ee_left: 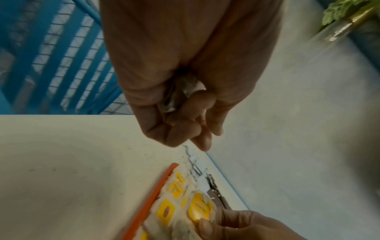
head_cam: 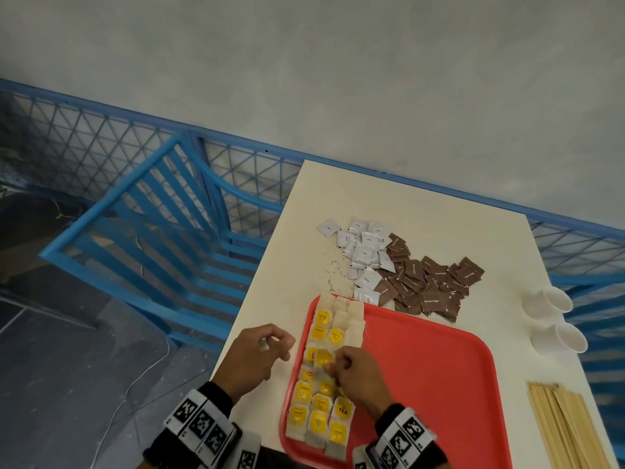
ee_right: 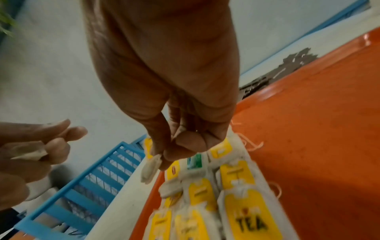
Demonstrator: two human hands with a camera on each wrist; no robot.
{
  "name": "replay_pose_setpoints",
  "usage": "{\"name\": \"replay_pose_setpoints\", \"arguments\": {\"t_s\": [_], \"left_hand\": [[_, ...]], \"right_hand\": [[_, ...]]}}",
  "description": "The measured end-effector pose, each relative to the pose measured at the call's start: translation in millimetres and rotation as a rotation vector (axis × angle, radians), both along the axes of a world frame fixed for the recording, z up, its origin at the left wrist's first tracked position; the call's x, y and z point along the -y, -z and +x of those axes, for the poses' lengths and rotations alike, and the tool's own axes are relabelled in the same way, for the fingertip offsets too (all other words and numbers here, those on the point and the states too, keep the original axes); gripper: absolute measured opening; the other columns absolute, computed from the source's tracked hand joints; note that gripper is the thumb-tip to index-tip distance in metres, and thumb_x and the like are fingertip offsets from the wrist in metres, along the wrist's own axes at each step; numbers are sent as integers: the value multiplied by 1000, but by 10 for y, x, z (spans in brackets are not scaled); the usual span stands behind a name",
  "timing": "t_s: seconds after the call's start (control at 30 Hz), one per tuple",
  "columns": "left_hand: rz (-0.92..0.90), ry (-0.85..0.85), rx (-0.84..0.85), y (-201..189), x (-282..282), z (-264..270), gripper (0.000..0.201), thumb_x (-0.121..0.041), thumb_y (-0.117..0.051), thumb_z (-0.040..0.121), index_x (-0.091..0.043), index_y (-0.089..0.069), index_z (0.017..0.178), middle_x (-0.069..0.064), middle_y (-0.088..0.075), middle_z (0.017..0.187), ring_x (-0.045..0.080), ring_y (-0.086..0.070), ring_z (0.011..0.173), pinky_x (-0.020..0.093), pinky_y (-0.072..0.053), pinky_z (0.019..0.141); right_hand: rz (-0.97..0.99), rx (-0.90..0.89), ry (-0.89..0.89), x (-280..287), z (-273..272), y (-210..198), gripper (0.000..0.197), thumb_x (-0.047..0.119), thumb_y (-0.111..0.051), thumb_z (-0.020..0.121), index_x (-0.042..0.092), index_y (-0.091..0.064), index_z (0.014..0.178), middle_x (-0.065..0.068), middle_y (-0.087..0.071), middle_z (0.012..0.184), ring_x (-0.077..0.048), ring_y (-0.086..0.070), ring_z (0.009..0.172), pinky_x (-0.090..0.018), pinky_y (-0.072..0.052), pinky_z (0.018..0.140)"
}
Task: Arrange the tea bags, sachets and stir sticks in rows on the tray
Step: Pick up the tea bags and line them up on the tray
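A red tray (head_cam: 433, 360) lies on the white table, and tea bags with yellow tags (head_cam: 319, 404) fill rows along its left side. My right hand (head_cam: 333, 367) hovers over those rows and pinches a pale tea bag (ee_right: 151, 168) between thumb and fingers. My left hand (head_cam: 280, 343) is just left of the tray over the table, fingers curled round a crumpled tea bag (ee_left: 183, 95). White sachets (head_cam: 363, 255) and brown sachets (head_cam: 429, 286) lie in a loose heap beyond the tray. Wooden stir sticks (head_cam: 561, 431) lie at the table's right edge.
Two white paper cups (head_cam: 548, 302) lie on their sides right of the tray. Loose tea crumbs (head_cam: 334, 269) are scattered left of the sachets. A blue chair (head_cam: 152, 238) stands left of the table, with a blue mesh railing (head_cam: 101, 130) behind.
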State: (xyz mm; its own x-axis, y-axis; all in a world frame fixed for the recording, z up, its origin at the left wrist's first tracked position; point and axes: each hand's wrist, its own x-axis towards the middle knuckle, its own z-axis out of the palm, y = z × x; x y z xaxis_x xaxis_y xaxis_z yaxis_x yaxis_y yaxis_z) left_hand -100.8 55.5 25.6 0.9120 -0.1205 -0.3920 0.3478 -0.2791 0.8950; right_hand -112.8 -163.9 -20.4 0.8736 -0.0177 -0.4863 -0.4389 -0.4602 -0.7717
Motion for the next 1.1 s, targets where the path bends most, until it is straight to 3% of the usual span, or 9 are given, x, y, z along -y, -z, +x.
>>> {"name": "replay_pose_setpoints", "arguments": {"t_s": [0.07, 0.17, 0.33, 0.47, 0.63, 0.7, 0.8, 0.93, 1.1], "left_hand": [[-18, -37, -70, 63, -104, -68, 16, -29, -64, 95, -19, -74, 88, 6, -73, 79, 14, -61, 72, 27, -47, 54], [-74, -99, -151, 100, -193, -106, 28, -40, -58, 97, -17, -74, 93, 7, -73, 81, 4, -51, 54, 28, -46, 56], [-225, -183, -264, 46, -233, -38, 54, -56, -42, 97, -10, -71, 102, 12, -72, 87, 12, -42, 47, 30, -46, 56], [-461, -234, -398, -18, -193, 38, 66, -59, -35, 98, -2, -66, 110, 18, -70, 89, 19, -51, 53, 34, -51, 58], [-774, -224, -501, -62, -143, 89, 54, -45, -46, 99, 3, -60, 118, 23, -68, 98, 32, -69, 77, 38, -58, 66], [-836, -208, -498, -92, -92, 113, 39, -22, -54, 94, 4, -58, 122, 24, -69, 105, 35, -71, 88, 37, -60, 72], [-899, -194, -480, -121, 42, 150, 32, -2, -40, 100, 4, -55, 127, 26, -67, 120, 38, -69, 106, 44, -55, 92], [-961, -141, -458, -182, 307, 161, 37, -6, -33, 102, 2, -54, 132, 21, -62, 134, 35, -60, 122, 51, -34, 112], [-917, -31, -372, -348, 637, 135, 41, -12, -38, 99, -4, -54, 136, 13, -60, 139, 27, -57, 130, 44, -43, 111]], "right_hand": [[30, -49, 44, -141, -11, 115, 47, -11, -47, 92, 18, -35, 57, 2, -41, 57, -10, -73, 71, -27, -42, 48], [10, -98, 63, -300, -1, 121, 46, -11, -51, 91, 16, -40, 55, -4, -50, 58, -12, -68, 59, -27, -45, 46], [-208, -88, 22, -380, -17, 230, 30, 11, -73, 80, 19, -51, 61, 0, -63, 66, -11, -61, 54, -29, -50, 52], [-366, -83, -9, -451, -45, 255, 31, 35, -72, 75, 25, -43, 80, 2, -61, 82, -20, -59, 73, -33, -41, 55], [-448, -8, -84, -435, -48, 108, 32, 36, -68, 82, 24, -39, 84, 2, -58, 82, -21, -55, 73, -37, -45, 63], [-358, 111, -18, -363, -26, -67, 32, 35, -71, 84, 22, -42, 78, 5, -56, 70, -14, -49, 62, -34, -43, 59], [-140, 262, 100, -236, -7, -430, 32, 35, -73, 87, 16, -52, 72, 6, -51, 59, -5, -43, 52, -21, -36, 52], [66, 203, 30, -142, -36, -741, 37, 48, -69, 87, 15, -65, 72, -5, -64, 66, -9, -52, 53, -24, -43, 55], [307, 258, 62, -33, -51, -963, 19, 27, -72, 90, 10, -75, 82, -4, -71, 71, -10, -59, 60, -25, -46, 59]]}}
